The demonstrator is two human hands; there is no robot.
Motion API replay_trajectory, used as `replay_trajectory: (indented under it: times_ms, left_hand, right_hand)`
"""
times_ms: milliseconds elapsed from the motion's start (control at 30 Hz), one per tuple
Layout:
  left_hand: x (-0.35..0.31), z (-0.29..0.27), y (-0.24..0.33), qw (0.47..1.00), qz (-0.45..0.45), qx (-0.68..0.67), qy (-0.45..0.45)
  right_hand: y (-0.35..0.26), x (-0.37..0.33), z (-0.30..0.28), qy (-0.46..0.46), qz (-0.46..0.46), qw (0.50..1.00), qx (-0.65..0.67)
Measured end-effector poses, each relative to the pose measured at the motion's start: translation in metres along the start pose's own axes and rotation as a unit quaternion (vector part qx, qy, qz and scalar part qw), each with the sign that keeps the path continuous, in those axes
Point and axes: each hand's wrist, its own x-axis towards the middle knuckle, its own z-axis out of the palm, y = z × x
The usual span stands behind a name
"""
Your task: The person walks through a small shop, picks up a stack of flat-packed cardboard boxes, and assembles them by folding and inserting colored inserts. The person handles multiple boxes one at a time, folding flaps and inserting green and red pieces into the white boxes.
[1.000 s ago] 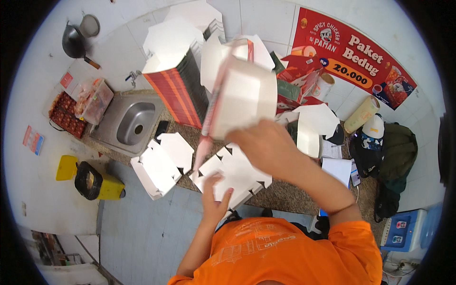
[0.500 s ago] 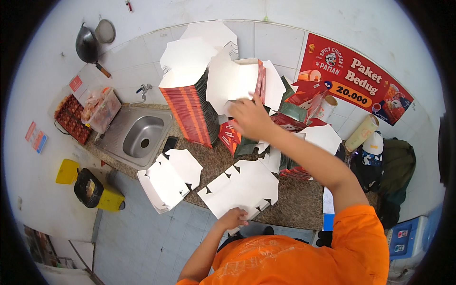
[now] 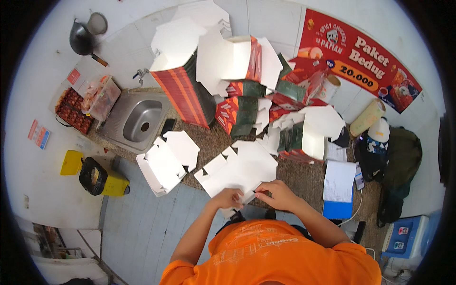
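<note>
A flat-opened cardboard food box point(image 3: 247, 164), white side up, lies at the counter's front edge. My left hand point(image 3: 228, 198) is closed on its near edge, fingers curled over the flap. Just to the right, my right hand point(image 3: 278, 194) pinches the same near edge by a slotted corner, thumb and finger together. A second white box point(image 3: 164, 164), partly folded up, rests to the left and juts over the counter edge. Behind stands a tall stack of nested red and dark green boxes point(image 3: 183, 95). Folded boxes point(image 3: 240, 116) are heaped beside the stack.
A steel sink point(image 3: 142, 121) is set in the counter point(image 3: 299, 185) at left, near a plastic tub point(image 3: 102, 99). At right lie an open notebook point(image 3: 339, 183), a phone point(image 3: 359, 175) and bags point(image 3: 401, 156). A yellow bin point(image 3: 114, 185) stands on the floor.
My right hand has come down from the upright boxes at the back to the near edge of the flat box. A box now sits atop the heap there. My left hand stays at the near edge.
</note>
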Motion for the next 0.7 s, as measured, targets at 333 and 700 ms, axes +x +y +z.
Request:
replay_trajectory:
  times_ms: [333,700]
  left_hand:
    - [-0.001,-0.021,0.0,0.948,-0.195,-0.217,0.125]
    - [-0.048,0.012,0.211,0.727,0.108,-0.591,0.332]
  right_hand:
    - [-0.002,-0.048,0.023,-0.033,0.027,0.999,0.032]
    - [-0.059,0.004,0.032,0.193,-0.261,0.934,-0.146]
